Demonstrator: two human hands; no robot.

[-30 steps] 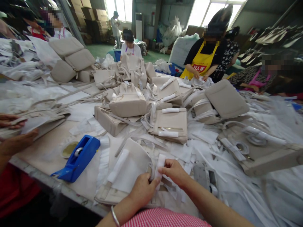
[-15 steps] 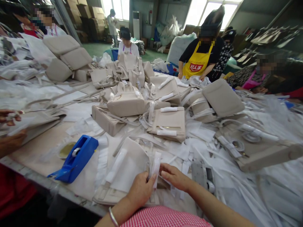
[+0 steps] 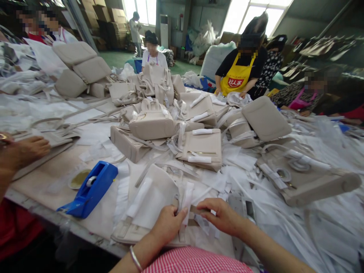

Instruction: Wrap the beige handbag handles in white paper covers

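A beige bag lies in front of me, with white wrapping sheets on its surface. My left hand is closed at the bag's right side, thumb pressed on a strap that a white wrapping strip covers. To the right, my right hand pinches the grey-brown strap where it comes out beyond the white strip. My fingers hide part of the strap. Just right of that hand stands a grey tape dispenser, partly behind my forearm.
A blue tape dispenser and a tape roll sit to the left. Beige bags are piled ahead, and white wrapping scraps cover the right side. A co-worker's hand rests on a bag at far left; others work across the table.
My right hand has shifted right and now pinches the strap, which shows between my hands. My left hand stays in place. The co-worker's hand at far left has reached further over the bag.
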